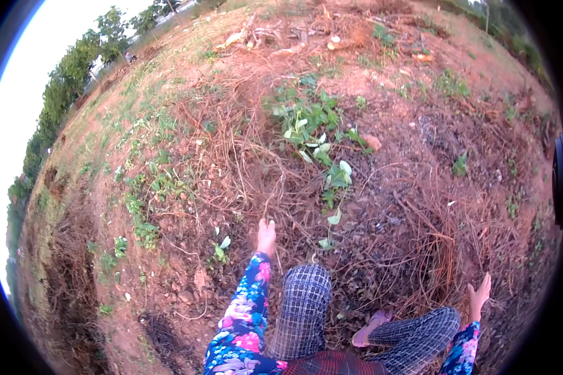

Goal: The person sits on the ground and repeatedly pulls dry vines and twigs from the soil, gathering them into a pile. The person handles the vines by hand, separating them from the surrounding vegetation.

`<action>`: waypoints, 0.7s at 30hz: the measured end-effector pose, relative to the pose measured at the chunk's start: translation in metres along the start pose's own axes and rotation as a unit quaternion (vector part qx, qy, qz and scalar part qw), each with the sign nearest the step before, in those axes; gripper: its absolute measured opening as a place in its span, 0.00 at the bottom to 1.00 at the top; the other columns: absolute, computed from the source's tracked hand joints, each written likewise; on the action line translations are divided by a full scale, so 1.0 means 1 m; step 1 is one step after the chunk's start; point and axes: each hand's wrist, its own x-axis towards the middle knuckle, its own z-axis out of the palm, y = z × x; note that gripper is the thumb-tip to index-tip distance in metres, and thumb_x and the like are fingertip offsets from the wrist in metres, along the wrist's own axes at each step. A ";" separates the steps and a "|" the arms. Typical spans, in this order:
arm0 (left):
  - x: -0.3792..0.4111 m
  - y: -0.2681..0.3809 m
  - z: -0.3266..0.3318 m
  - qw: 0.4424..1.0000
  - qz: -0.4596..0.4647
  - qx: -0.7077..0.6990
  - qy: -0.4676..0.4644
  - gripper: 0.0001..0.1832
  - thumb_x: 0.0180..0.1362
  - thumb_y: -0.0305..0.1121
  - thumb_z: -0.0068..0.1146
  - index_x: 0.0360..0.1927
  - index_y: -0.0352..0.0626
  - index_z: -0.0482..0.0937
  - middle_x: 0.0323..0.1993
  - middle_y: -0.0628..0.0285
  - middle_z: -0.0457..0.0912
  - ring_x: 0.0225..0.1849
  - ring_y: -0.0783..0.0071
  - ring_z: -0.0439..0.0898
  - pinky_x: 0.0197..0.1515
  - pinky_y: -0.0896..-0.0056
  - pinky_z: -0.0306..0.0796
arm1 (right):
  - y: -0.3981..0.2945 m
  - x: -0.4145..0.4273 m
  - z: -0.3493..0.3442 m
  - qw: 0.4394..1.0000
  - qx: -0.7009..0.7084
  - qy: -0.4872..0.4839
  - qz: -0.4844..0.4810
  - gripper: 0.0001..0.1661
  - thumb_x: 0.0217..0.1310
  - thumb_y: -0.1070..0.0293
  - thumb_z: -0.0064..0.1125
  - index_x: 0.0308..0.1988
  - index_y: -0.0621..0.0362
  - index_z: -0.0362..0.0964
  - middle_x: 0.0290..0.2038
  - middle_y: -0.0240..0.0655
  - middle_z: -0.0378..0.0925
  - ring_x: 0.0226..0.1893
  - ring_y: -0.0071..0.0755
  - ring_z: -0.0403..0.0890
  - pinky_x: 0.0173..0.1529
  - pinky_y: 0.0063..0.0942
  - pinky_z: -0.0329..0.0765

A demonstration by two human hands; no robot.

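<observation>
My left hand (pixel 266 236) reaches forward over the ground, its fingers closed on the end of a thin dry vine (pixel 280 185). That vine runs up into a loose tangle of brown stems (pixel 244 140). My right hand (pixel 479 293) is out to the right side with thumb and fingers apart, and nothing shows in it. A heap of reddish-brown dry vines (pixel 443 253) lies just left of it. Leafy green vines (pixel 309 122) trail over the ground ahead, beyond my left hand.
My bent knee (pixel 307 290) and a pink shoe (pixel 375 326) are close below. Cut logs (pixel 340 43) lie farther off on the reddish soil. A small leafy plant (pixel 221 248) grows left of my left hand. A dark object (pixel 559 180) stands at the right rim.
</observation>
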 end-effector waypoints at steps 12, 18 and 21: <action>0.073 0.012 -0.022 0.902 0.212 0.066 0.370 0.12 0.59 0.33 0.46 0.40 0.37 0.74 0.37 0.47 0.77 0.41 0.51 0.75 0.46 0.60 0.67 | -0.154 -0.047 -0.122 0.978 0.192 0.039 -0.072 0.30 0.48 0.85 0.51 0.55 0.64 0.61 0.56 0.44 0.65 0.58 0.43 0.64 0.62 0.33 0.58; 0.133 -0.055 -0.045 0.931 -0.093 -0.224 0.274 0.21 0.59 0.49 0.46 0.46 0.41 0.69 0.39 0.57 0.75 0.39 0.66 0.73 0.38 0.59 0.66 | -0.170 -0.047 -0.116 0.972 0.202 -0.070 -0.098 0.28 0.43 0.87 0.52 0.49 0.65 0.66 0.47 0.39 0.72 0.48 0.33 0.73 0.51 0.27 0.68; 0.154 -0.071 -0.053 0.911 -0.111 -0.349 0.189 0.26 0.59 0.52 0.45 0.54 0.47 0.61 0.47 0.57 0.71 0.45 0.64 0.69 0.40 0.56 0.64 | -0.175 -0.039 -0.115 0.958 0.233 -0.159 -0.046 0.25 0.42 0.87 0.52 0.46 0.66 0.67 0.42 0.36 0.74 0.41 0.29 0.75 0.44 0.24 0.71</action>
